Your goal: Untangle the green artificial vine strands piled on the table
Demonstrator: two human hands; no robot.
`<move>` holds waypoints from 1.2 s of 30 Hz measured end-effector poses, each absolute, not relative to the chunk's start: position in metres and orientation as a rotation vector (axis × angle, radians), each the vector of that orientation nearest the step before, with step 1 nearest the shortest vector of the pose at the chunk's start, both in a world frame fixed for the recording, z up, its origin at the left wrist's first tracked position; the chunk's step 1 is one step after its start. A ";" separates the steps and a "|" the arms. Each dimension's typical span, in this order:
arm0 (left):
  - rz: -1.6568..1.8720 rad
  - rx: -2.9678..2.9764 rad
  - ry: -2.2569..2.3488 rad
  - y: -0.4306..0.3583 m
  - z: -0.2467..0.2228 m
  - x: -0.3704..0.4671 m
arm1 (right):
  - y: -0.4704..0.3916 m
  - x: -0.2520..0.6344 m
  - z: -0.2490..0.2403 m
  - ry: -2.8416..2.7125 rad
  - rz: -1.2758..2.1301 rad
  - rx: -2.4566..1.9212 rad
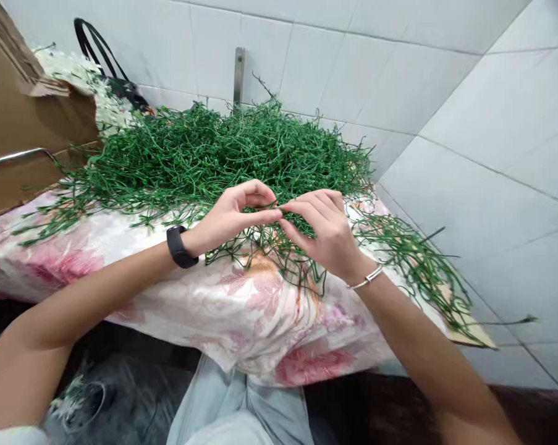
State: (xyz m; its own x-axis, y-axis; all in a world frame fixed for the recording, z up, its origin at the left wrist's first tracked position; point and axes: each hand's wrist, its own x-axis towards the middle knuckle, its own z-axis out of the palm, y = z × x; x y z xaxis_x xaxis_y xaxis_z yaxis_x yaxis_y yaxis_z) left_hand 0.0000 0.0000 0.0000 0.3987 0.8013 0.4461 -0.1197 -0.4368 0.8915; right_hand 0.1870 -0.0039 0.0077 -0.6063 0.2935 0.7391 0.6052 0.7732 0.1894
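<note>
My left hand (246, 207), with a black band on its wrist, pinches a thin green stem between thumb and fingers. Fingertip to fingertip with it, my right hand (322, 228) is closed on the same stem; a silver bracelet circles that wrist. Most of the stem is hidden by my fingers. Just beyond and beneath both hands spreads a large tangled heap of green stems (232, 145). Loose strands hang from it over the near side of the floral cloth (204, 315).
More green stems (413, 259) lie at the table's right end. White artificial flowers (112, 114), a cardboard box (38, 130) and a black-handled bag (125, 89) stand at the back left. White tiled walls (316, 37) close off the back and right. Below left is a dark plastic bag (135, 395).
</note>
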 end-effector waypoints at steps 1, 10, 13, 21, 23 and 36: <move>1.196 1.725 0.599 -0.001 0.001 -0.001 | -0.005 0.187 0.009 -2.234 -0.517 -0.654; 1.244 2.016 0.645 0.001 0.001 -0.002 | -0.010 0.189 0.012 -2.244 -0.043 -0.763; 1.230 2.046 0.664 0.000 0.001 -0.003 | -0.011 0.189 0.011 -2.261 0.118 -0.821; 1.227 1.923 0.685 0.004 -0.002 -0.002 | -0.010 0.187 0.008 -2.171 0.173 -0.822; 1.189 1.885 0.714 0.003 -0.002 -0.001 | -0.011 0.186 0.006 -2.167 0.137 -0.799; 1.208 1.580 0.608 0.007 -0.003 0.002 | -0.014 0.180 0.007 -2.098 0.279 -0.816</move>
State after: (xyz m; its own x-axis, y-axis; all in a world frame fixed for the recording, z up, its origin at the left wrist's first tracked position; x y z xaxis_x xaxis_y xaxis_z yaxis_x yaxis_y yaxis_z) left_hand 0.0022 0.0068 -0.0034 0.3708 0.8377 0.4009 -0.1769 -0.3601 0.9160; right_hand 0.1802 -0.0137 0.0074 -0.4302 0.6408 0.6359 0.4521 0.7626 -0.4627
